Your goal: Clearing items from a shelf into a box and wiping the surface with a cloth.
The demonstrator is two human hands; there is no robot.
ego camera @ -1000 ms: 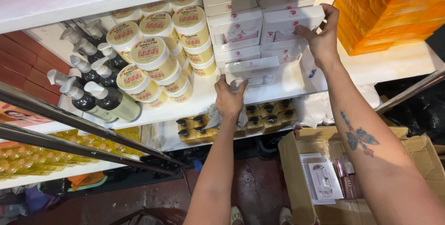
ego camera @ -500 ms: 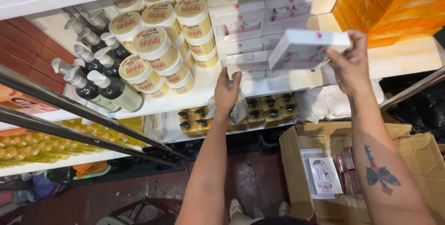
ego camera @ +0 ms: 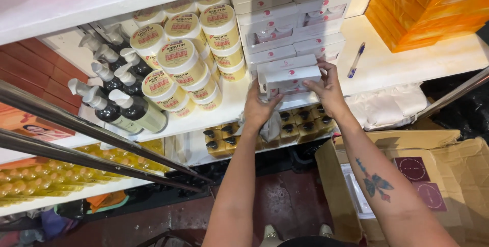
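Observation:
A white rectangular box (ego camera: 290, 78) with a small red dot is held between both hands at the front of a white shelf (ego camera: 387, 69). My left hand (ego camera: 259, 108) grips its left end, with a crumpled cloth tucked under the palm. My right hand (ego camera: 328, 90) grips its right end. The box sits low against a stack of similar white boxes (ego camera: 300, 15) piled several layers high.
Cream jars with yellow lids (ego camera: 188, 58) and dark pump bottles (ego camera: 114, 97) stand left of the stack. A blue pen (ego camera: 355, 59) lies on the shelf near orange cartons (ego camera: 428, 7). Small amber bottles (ego camera: 298, 122) sit on a lower shelf. An open cardboard carton (ego camera: 433, 175) is at right.
My right hand lifted a white box off the right of the stack and brought it down and left. Both hands now hold it at the stack's front base.

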